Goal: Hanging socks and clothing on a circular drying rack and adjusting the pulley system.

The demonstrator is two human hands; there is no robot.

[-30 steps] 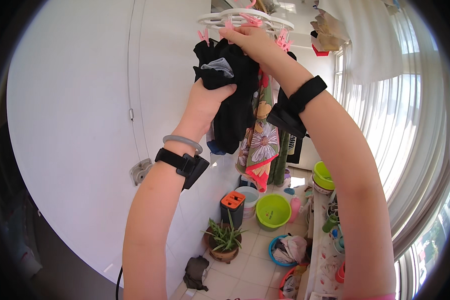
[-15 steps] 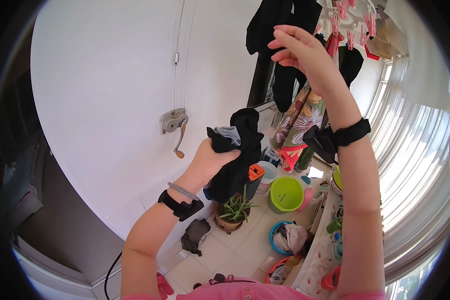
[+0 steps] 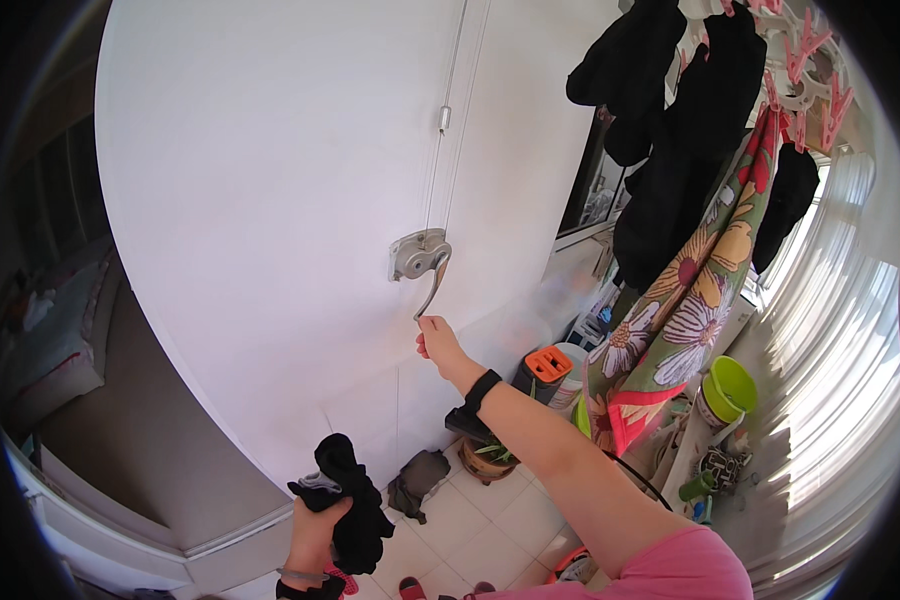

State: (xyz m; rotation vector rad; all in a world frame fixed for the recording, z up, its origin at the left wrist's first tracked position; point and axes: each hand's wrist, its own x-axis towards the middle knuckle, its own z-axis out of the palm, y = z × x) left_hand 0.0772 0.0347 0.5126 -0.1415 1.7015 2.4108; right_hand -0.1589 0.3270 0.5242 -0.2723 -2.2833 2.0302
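Observation:
My right hand (image 3: 440, 348) has its fingers closed round the lower end of the curved crank handle (image 3: 432, 292) of a metal winch (image 3: 411, 256) on the white wall, below thin vertical cables. Low at the lower left, my left hand (image 3: 315, 540) grips a bunch of black clothing (image 3: 358, 512) with a grey piece folded in it. At the upper right, black garments (image 3: 626, 62) and a flowered cloth (image 3: 695, 325) with red trim hang from a white rack with pink clips (image 3: 805, 48).
A black bin with orange lid (image 3: 548, 364), a potted plant (image 3: 482, 462) and a dark crumpled item (image 3: 415, 480) stand or lie along the wall. A ledge with a green basin (image 3: 728, 385) runs by the curtained window (image 3: 835, 330). A doorway (image 3: 110, 400) is at left.
My right hand has come down from the clips at the rack to the crank handle. My left hand has lowered with the black clothing. The view has turned left, toward the wall.

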